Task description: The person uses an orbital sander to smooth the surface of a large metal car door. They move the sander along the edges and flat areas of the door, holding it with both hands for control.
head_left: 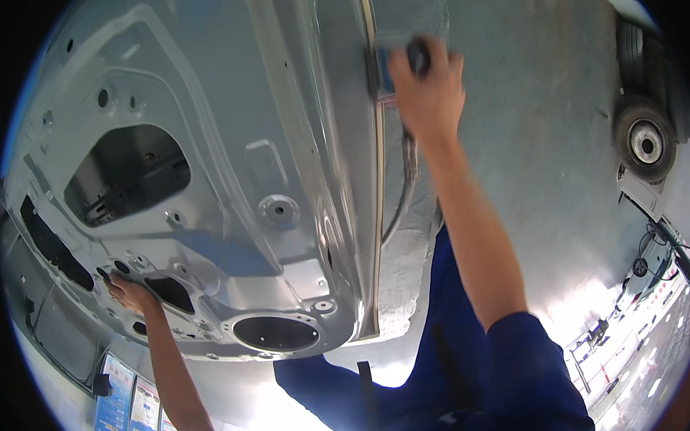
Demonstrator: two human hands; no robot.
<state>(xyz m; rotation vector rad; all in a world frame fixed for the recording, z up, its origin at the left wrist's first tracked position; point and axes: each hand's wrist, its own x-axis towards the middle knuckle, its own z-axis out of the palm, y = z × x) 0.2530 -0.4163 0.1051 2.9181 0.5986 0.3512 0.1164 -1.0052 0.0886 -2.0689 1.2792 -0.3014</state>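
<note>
Blue-sleeved right arm reached up; right hand (425, 85) was clamped on a dark-and-blue sanding block (397, 68), blurred, pressed to the rear edge of the bare grey car door (228, 182). Left hand (129, 293) lay with fingers spread flat on the inner panel near a dark cutout (127, 172), bracing it. Wheel (645, 139) stood well apart. Judgement: level pressure and a firm brace suit this edge work.

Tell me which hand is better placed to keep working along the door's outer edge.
Right, probably. The right hand already grips a blurred blue tool at the edge of the bare metal car door. The left hand rests on the door's inner face, near the openings, seemingly steadying it.
</note>
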